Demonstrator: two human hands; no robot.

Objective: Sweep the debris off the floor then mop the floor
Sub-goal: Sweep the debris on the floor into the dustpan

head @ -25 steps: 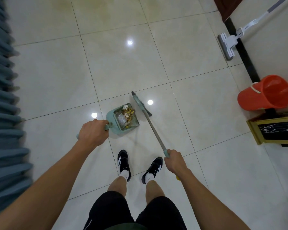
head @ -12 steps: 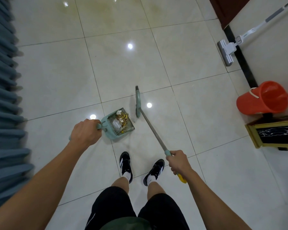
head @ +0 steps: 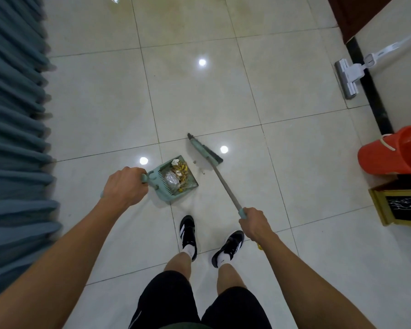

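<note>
Debris (head: 179, 173), a heap of yellowish scraps, one white crumple and one clear wrapper, lies inside one teal dustpan (head: 176, 180) on the tiled floor (head: 199, 100), and a few dark specks (head: 201, 170) lie on the tile just right of the dustpan's open edge. One left hand (head: 125, 185) grips the dustpan's handle, fingers curled round it. One right hand (head: 255, 224) holds the grip of one broom (head: 205, 151), fingers wrapped round the pole; the broom's head rests on the floor just beyond and right of the dustpan, apart from it. Two black shoes (head: 188, 233) stand nearer than the dustpan. Far right of it are one mop (head: 348, 78) by the wall, one orange bucket (head: 394, 153) and one gold-edged box (head: 399, 206). Blue curtain (head: 12, 138) folds edge the floor left of the dustpan. Open tile stretches beyond the dustpan.
</note>
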